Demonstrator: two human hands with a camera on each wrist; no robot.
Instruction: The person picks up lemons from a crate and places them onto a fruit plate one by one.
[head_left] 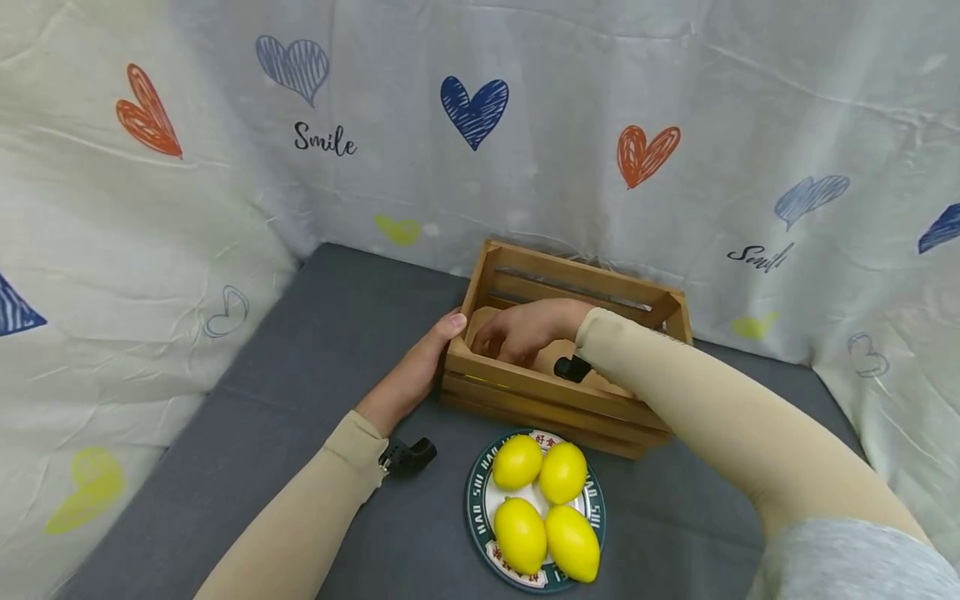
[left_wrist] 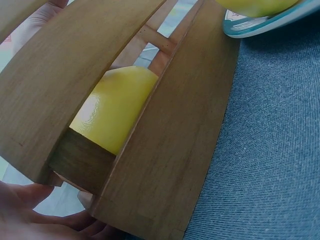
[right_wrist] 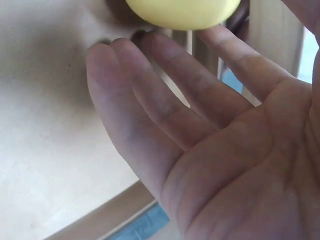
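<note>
A slatted wooden crate [head_left: 555,408] stands on the table, and my left hand [head_left: 416,367] grips its left end, thumb up at the rim. Close by the crate's corner, fingers [left_wrist: 30,197] of that hand show in the left wrist view. My right hand [head_left: 521,329] reaches down inside the crate at its left part. A yellow lemon [right_wrist: 185,12] lies at the fingertips of this hand, whose fingers are loosely extended in the right wrist view. Through the gap between slats the lemon [left_wrist: 115,105] shows in the left wrist view; from the head it is hidden.
In front of the crate, a round plate [head_left: 477,533] with a dark green lettered rim bears several yellow lemons [head_left: 520,535]. Grey cloth [head_left: 300,367] covers the table. A white curtain [head_left: 555,100] with printed hearts hangs right behind the crate.
</note>
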